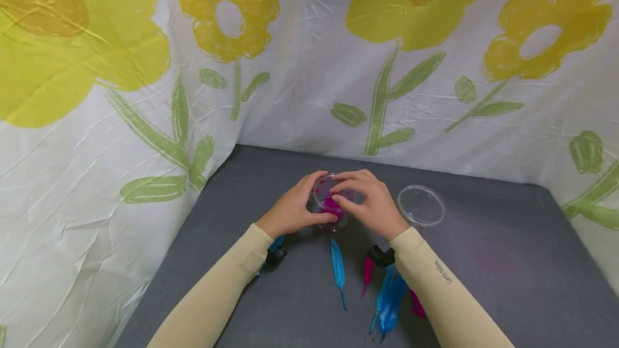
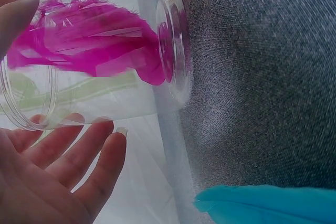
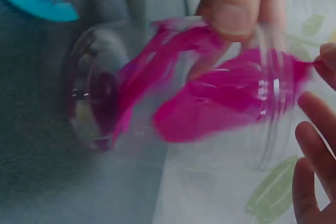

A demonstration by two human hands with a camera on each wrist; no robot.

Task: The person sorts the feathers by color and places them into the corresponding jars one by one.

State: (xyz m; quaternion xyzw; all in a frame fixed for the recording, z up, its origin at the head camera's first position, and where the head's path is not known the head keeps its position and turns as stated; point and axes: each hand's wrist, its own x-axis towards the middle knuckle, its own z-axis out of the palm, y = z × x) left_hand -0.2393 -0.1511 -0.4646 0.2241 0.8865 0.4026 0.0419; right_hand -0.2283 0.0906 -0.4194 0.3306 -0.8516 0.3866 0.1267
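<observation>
A clear round jar (image 1: 323, 192) stands upright on the dark table, with pink feathers (image 2: 100, 38) inside it. My left hand (image 1: 292, 208) holds the jar around its side, thumb on the near side and fingers behind. Over the jar's open mouth is my right hand (image 1: 369, 203). In the right wrist view its fingertips pinch the thin quill end of a pink feather (image 3: 210, 100), whose vane hangs down inside the jar. Another pink feather (image 3: 152, 64) leans within the jar, beside the pinched one.
A clear round lid (image 1: 420, 205) lies right of the jar. A single blue feather (image 1: 338, 267) lies in front. Several blue feathers (image 1: 393, 299) and a pink one (image 1: 367, 275) lie by my right forearm. A flower-printed cloth (image 1: 300, 95) hangs behind the table (image 1: 508, 262).
</observation>
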